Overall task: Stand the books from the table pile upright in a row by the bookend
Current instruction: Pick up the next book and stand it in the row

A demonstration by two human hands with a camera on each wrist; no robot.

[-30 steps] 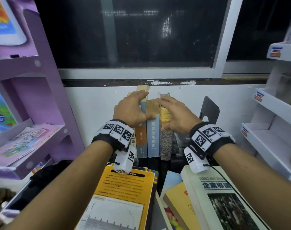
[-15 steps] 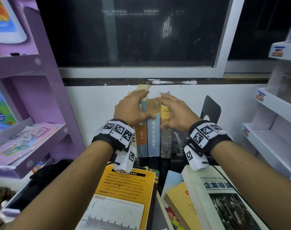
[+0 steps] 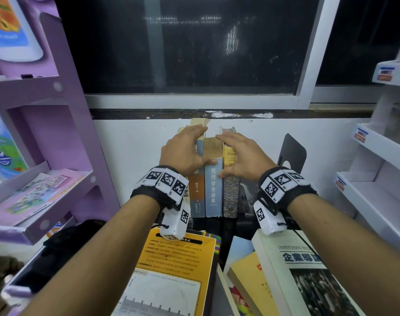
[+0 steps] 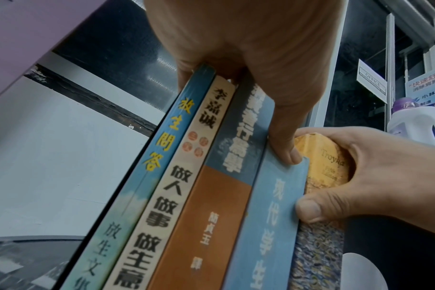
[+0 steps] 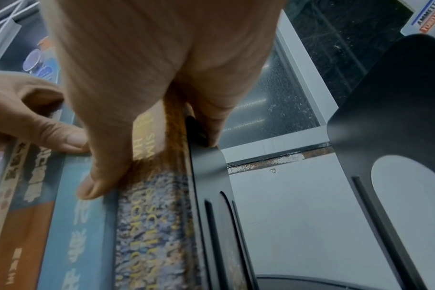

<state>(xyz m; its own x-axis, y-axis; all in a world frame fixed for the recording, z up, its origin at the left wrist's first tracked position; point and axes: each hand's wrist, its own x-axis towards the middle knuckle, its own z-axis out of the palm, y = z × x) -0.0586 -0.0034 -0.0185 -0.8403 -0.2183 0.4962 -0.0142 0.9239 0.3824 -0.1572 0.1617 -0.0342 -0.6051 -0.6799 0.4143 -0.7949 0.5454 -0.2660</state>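
Note:
Several books stand upright in a row against the white wall. My left hand (image 3: 187,149) lies over the tops of the left ones, fingers hooked behind them, thumb pressing the blue dictionary's spine (image 3: 214,190) (image 4: 268,225). My right hand (image 3: 237,156) grips the top of the yellow patterned book (image 3: 231,199) (image 4: 320,168) at the row's right end, fingers over its top and thumb on the spine. A black bookend (image 5: 206,172) stands flat against that book's right side. The table pile lies in front: an orange book (image 3: 171,270), a yellow book (image 3: 247,281) and a white book (image 3: 292,265).
A second black bookend (image 3: 293,151) (image 5: 397,98) stands apart to the right near the wall. A purple display shelf (image 3: 34,201) closes the left side and white shelves (image 3: 377,190) the right. A dark window sits above the row.

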